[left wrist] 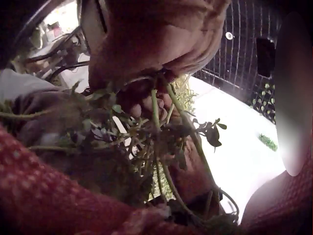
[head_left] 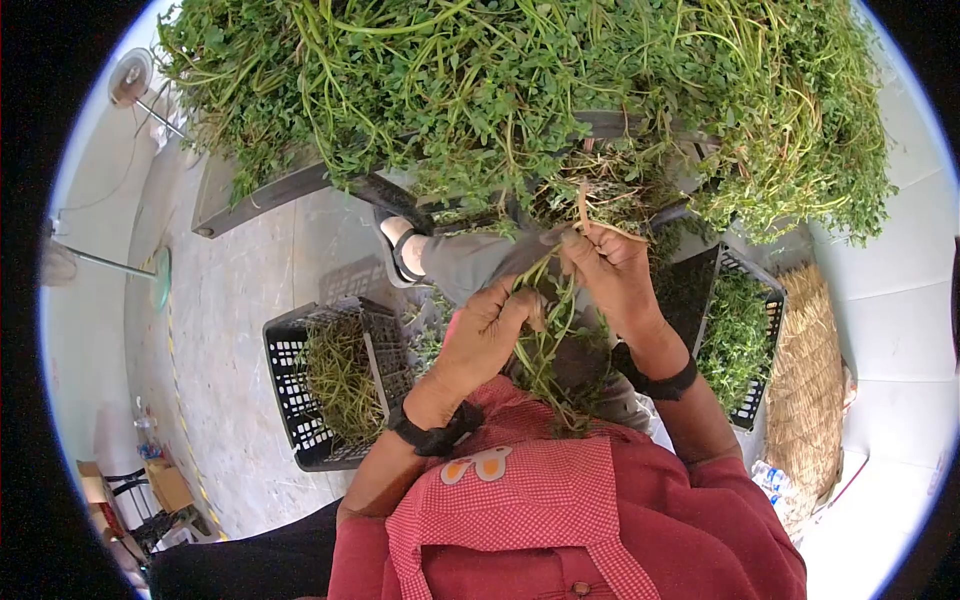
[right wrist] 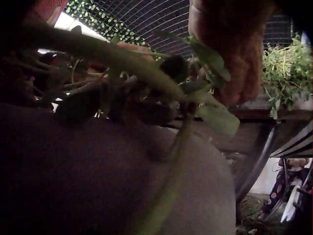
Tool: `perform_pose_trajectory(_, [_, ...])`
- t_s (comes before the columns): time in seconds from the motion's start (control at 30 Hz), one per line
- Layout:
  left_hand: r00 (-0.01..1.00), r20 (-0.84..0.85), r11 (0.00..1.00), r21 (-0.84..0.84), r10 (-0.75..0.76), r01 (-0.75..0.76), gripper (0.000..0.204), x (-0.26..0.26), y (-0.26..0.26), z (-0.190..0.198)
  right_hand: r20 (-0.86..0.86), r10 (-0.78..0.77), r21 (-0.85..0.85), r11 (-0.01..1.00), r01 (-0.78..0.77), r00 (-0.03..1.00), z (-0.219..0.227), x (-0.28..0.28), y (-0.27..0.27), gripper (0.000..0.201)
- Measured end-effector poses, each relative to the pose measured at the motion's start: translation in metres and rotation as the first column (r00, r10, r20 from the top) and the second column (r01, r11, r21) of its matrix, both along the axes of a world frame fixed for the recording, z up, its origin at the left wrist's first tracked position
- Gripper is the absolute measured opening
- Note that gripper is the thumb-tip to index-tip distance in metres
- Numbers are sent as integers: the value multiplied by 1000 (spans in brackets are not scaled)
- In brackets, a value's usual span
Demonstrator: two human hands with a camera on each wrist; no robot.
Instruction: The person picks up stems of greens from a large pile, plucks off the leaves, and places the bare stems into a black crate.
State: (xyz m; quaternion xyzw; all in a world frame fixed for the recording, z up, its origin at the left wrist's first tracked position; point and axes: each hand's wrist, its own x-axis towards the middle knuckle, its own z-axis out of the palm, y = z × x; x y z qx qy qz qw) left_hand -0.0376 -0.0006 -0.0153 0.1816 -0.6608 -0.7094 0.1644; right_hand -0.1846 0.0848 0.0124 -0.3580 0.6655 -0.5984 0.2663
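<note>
Above the lap, the left hand [head_left: 482, 335] grips several green leafy stems [head_left: 545, 370], which hang down toward the checked apron. Close by on the right, the right hand [head_left: 615, 275] pinches the upper part of the stems, with a thin brownish strip [head_left: 584, 207] at its fingers. In the left wrist view the left hand [left wrist: 159, 36] is curled over stems [left wrist: 183, 115], and leaves hang below it. Blurred stems and leaves [right wrist: 215, 117] cross the right wrist view in front of a curled hand [right wrist: 232, 54].
A large heap of greens [head_left: 480, 90] covers a dark-framed table [head_left: 265, 195] ahead. One black crate [head_left: 290, 390] with stems stands left, another crate [head_left: 745, 410] with greens right. Beside it lies a straw bundle [head_left: 805, 390]. A sandalled foot [head_left: 402, 250] is under the table.
</note>
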Motion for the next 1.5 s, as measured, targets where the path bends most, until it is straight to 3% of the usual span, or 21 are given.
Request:
perform_pose_trajectory(0.07, [998, -69, 999, 37, -8, 11, 25, -2, -2, 3, -5, -6, -25, 1000, 6, 1000, 1, -1, 0, 27])
perform_pose_trajectory(0.17, [999, -43, 922, 387, -14, 29, 27, 0, -4, 16, 3, 2, -34, 999, -2, 1000, 0, -2, -1, 28])
perform_pose_trajectory(0.23, [997, -62, 692, 718, -40, 73, 25, 3, -4, 30, 34, -12, -44, 999, 13, 999, -2, -1, -2, 29])
perform_pose_trajectory(0.27, [997, -62, 692, 719, -39, 72, 25, 3, -5, 28, 34, -11, -44, 999, 13, 999, 0, -1, -1, 29])
perform_pose_trajectory(0.43, [995, 52, 888, 456, -89, 55, 30, 3, -11, 25, 56, 1, -48, 999, 1, 998, -7, -9, 4, 28])
perform_pose_trajectory(0.67, [995, 25, 950, 299, -95, 83, 31, 9, -6, 14, 63, -17, -87, 996, 23, 998, 0, -6, 6, 28])
perform_pose_trajectory(0.7, [992, 95, 991, -92, -87, 95, 28, 9, -6, 16, -1, -21, -33, 999, 21, 1000, 6, -4, 7, 26])
perform_pose_trajectory(0.73, [986, 156, 875, -468, -52, 120, 25, 9, -5, 16, -65, -20, 21, 1000, 22, 998, 9, -3, 7, 24])
perform_pose_trajectory(0.77, [986, 156, 876, -468, -52, 120, 25, 8, -7, 14, -65, -20, 21, 1000, 22, 998, 7, 0, 5, 24])
perform_pose_trajectory(0.83, [907, 420, 822, -503, -40, 269, 26, 5, -12, 3, -511, -8, -352, 914, -200, 860, 2, 10, 0, 17])
perform_pose_trajectory(0.87, [906, 421, 822, -501, -41, 270, 26, 8, -8, -6, -642, 92, -211, 933, -292, 761, 11, 18, 4, 15])
perform_pose_trajectory(0.93, [974, -211, 781, -594, 81, -193, 32, 19, 2, -25, -786, 214, -69, 903, -425, 580, 22, 46, 12, 13])
perform_pose_trajectory(0.97, [839, 495, 750, -462, -223, 473, 43, 4, -31, -23, -744, 272, -80, 870, -486, 610, 25, 55, 13, 14])
perform_pose_trajectory(1.0, [839, 496, 749, -463, -224, 473, 43, 14, -35, -26, -701, 330, -97, 835, -542, 633, 27, 59, 13, 16])
perform_pose_trajectory(1.07, [985, 93, 534, -831, -145, 157, 41, 29, -32, -46, -655, 214, -120, 917, -379, 724, 18, 39, 3, 17])
perform_pose_trajectory(1.1, [995, -69, 895, -435, 69, -93, 28, 16, -35, -109, -609, 92, -134, 967, -217, 788, 16, 28, -4, 18])
perform_pose_trajectory(1.13, [995, -71, 894, -438, 72, -96, 28, 12, -33, -93, -293, 80, -47, 994, -97, 953, 25, 22, -6, 17])
perform_pose_trajectory(1.17, [989, -85, 987, -102, 117, -125, 24, 10, -30, -57, 54, 8, 79, 997, -12, 998, 35, 17, -7, 16])
perform_pose_trajectory(1.2, [983, -84, 959, 248, 162, -137, 23, 7, -25, -26, 52, 7, 77, 997, -11, 999, 33, 13, -7, 16])
perform_pose_trajectory(1.37, [995, -9, 925, 367, 104, -93, 20, 6, -16, -1, 320, -55, -21, 998, 65, 946, 18, 6, -6, 20])
perform_pose_trajectory(1.5, [997, -12, 982, 172, 78, -75, 23, 0, -2, 9, 367, -39, -50, 997, 62, 929, 8, 6, -6, 20])
